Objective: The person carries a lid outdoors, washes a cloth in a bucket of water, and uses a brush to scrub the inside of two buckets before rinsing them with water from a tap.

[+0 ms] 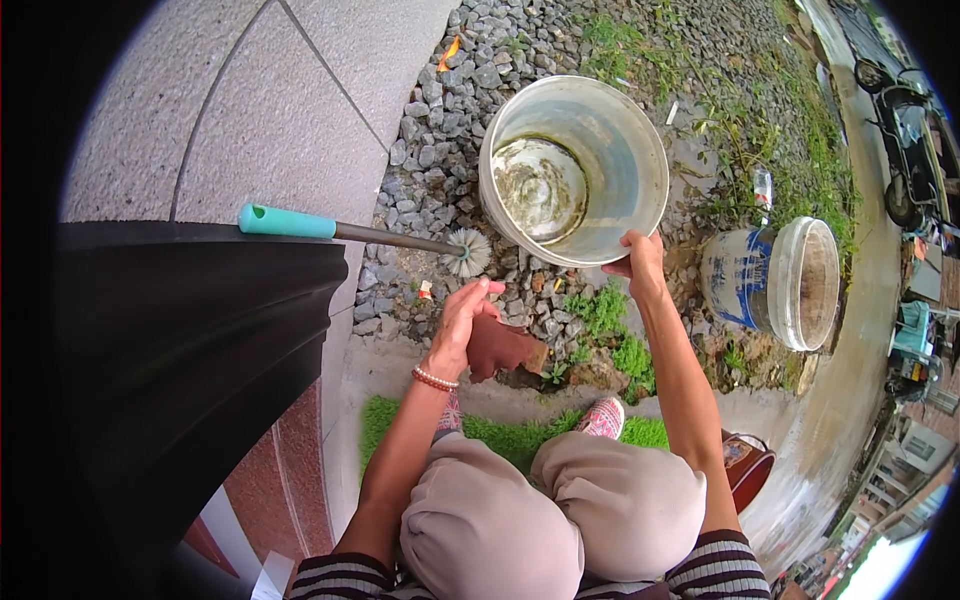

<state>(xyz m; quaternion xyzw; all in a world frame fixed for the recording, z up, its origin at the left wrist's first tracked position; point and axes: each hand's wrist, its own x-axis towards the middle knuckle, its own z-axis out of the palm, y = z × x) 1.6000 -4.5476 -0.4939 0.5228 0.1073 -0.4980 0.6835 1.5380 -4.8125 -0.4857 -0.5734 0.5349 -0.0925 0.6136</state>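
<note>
My right hand (642, 262) grips the near rim of a large white plastic bucket (611, 161), thumb and fingers around the edge. Its mouth tilts towards me, and green and brown grime coats the bottom inside. In my left hand (459, 319) hangs a reddish-brown cloth (496, 349); that hand is apart from the bucket. Just beyond my left fingers is a round brush with white bristles (466, 253). The brush's teal handle (289, 222) rests at the edge of a black ribbed surface.
Grey gravel (442, 112) lies under the bucket. A paint-stained second bucket (731, 274) leans at right, near a plastic bottle (762, 187). Beside my right arm stands a red bucket (752, 472). Granite paving (187, 112) borders the left; green turf (517, 442) lies by my feet.
</note>
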